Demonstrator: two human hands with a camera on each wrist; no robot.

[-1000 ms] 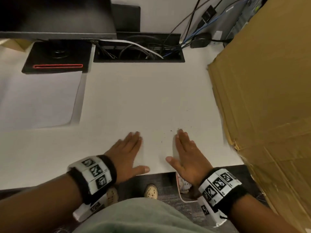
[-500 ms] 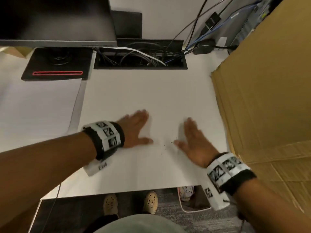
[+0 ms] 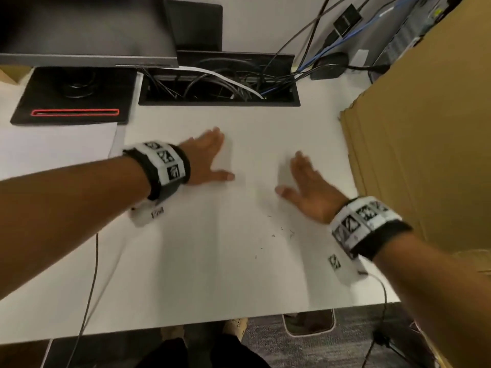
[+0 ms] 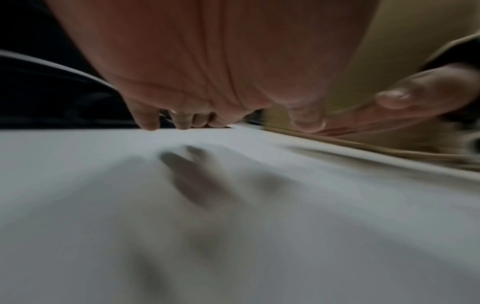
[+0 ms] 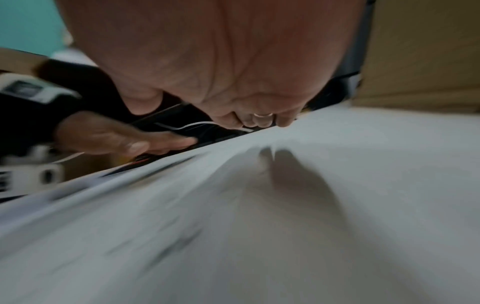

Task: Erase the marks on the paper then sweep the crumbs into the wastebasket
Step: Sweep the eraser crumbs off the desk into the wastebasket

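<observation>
Both hands lie flat and open on the white desk [image 3: 212, 261], palms down, fingers straight. My left hand [image 3: 210, 158] is left of centre, my right hand [image 3: 305, 181] to its right with a bare gap between them. Small dark eraser crumbs [image 3: 281, 232] are scattered on the desk nearer to me than the right hand. A white wastebasket [image 3: 309, 324] stands on the floor under the desk's front edge, partly hidden. A sheet of white paper [image 3: 53, 147] lies at the far left. The wrist views show each palm [image 4: 207, 61] [image 5: 221, 61] low over the blurred surface.
A tall sheet of brown cardboard [image 3: 425, 128] walls off the right side. At the back are a monitor base [image 3: 74, 96] with a red slot and an open cable tray [image 3: 218, 86] full of wires. Shoes [image 3: 236, 325] show on the carpet below.
Both hands have slid away from the front edge toward the back of the desk, staying flat. Crumbs now show behind the right hand, nearer to me.
</observation>
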